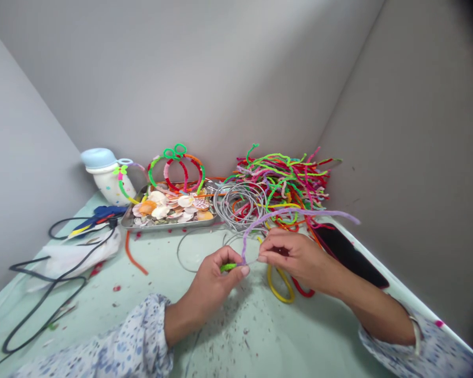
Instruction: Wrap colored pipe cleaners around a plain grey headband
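Between thumb and fingers, my left hand [213, 278] pinches a wire wrapped in green pipe cleaner [228, 267] and the lower end of a lilac pipe cleaner [274, 213]. From there the lilac length rises and bends away to the right, over my right hand [295, 257]. The thumb and fingertips of my right hand are closed on the thin grey wire [252, 261], a short way from the left fingertips. Below the right hand, a yellow loop [280, 286] and a red loop [302, 289] lie on the table, partly hidden.
Behind the hands are a coil of grey wire [240, 205], a heap of coloured pipe cleaners [287, 178] and a metal tray [169, 227] of shells with wrapped rings above. A bottle [110, 181], black cable [43, 278] and pliers [102, 214] lie left; a phone [350, 254] lies right.
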A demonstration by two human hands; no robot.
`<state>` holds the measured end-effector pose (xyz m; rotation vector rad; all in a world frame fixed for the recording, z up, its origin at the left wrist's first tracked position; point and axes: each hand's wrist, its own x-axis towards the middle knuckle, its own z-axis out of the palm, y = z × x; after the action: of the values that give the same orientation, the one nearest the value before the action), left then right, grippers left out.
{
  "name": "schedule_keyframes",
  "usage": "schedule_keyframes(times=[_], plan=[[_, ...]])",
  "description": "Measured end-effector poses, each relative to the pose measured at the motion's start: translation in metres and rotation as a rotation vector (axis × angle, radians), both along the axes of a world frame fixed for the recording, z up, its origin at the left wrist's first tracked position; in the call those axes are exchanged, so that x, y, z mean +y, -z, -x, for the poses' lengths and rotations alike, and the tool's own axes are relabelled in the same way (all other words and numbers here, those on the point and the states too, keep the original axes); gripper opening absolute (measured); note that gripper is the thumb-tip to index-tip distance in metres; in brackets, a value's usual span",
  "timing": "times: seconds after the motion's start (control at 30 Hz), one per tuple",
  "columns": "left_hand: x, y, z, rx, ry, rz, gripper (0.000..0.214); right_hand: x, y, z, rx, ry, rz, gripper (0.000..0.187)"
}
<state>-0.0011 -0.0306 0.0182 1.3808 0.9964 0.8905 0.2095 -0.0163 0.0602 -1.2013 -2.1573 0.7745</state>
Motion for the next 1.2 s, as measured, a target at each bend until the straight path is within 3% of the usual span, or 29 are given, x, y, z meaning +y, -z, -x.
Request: schedule_keyframes(times=[0.3, 0.8, 1.07, 1.2], plan=[[-0.0011, 0.0011, 0.0028, -0.01, -0.026, -0.051, 0.022, -0.0024, -0.0005, 0.0015, -0.01, 0.012, 0.012, 0.014], [0.0007, 0.0037, -0.0013, -0.143, -0.028, 0.107, 0.02, -0.0023, 0.0015, 0.0034, 0.02, -0.03, -0.055, 0.011], [-0.0006, 0.0039, 0.0012, -0.04, -0.004, -0.072, 0.014, -0.0019, -0.0031, 0.0027, 0.037, 0.035, 0.025, 0.014], [-0.0019, 0.0029, 0.0027, 0.053, -0.071, -0.237, 0.015, -0.0014, -0.0043, 0.0033, 0.042, 0.082, 0.048, 0.014]])
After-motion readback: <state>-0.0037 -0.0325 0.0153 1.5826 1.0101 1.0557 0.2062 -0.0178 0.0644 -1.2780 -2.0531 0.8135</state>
